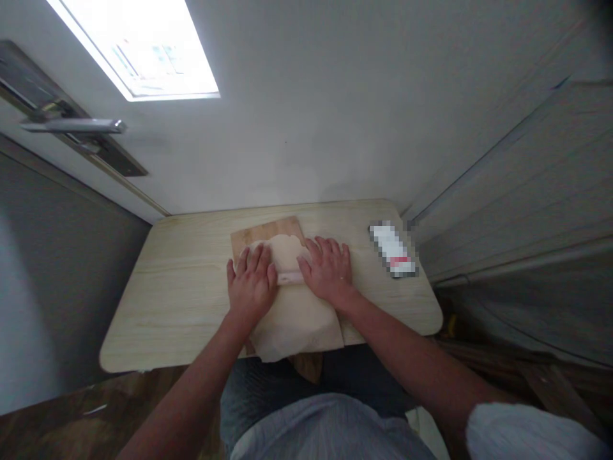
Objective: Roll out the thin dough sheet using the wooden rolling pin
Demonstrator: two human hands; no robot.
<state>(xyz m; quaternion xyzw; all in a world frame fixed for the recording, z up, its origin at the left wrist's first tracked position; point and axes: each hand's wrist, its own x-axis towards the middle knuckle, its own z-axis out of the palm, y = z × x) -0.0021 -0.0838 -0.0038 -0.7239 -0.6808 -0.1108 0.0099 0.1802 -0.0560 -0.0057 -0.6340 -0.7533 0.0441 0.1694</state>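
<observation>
A sheet of pale dough [297, 316] lies over a wooden board [268, 231] on a small light-wood table [182, 287]. My left hand [251, 281] and my right hand [328, 265] both rest flat on top, fingers stretched forward. Between the palms a short stretch of a pale rolling pin [290, 277] shows, lying crosswise on the dough; the hands cover its ends. The dough's near edge hangs over the table's front edge, and a rounded part of it [287, 249] shows beyond the pin.
A small pixelated white and red object [393, 250] lies at the table's right rear. A white door with a metal handle [71, 126] stands at the left, a wall behind the table, panelling at the right. My lap is under the front edge.
</observation>
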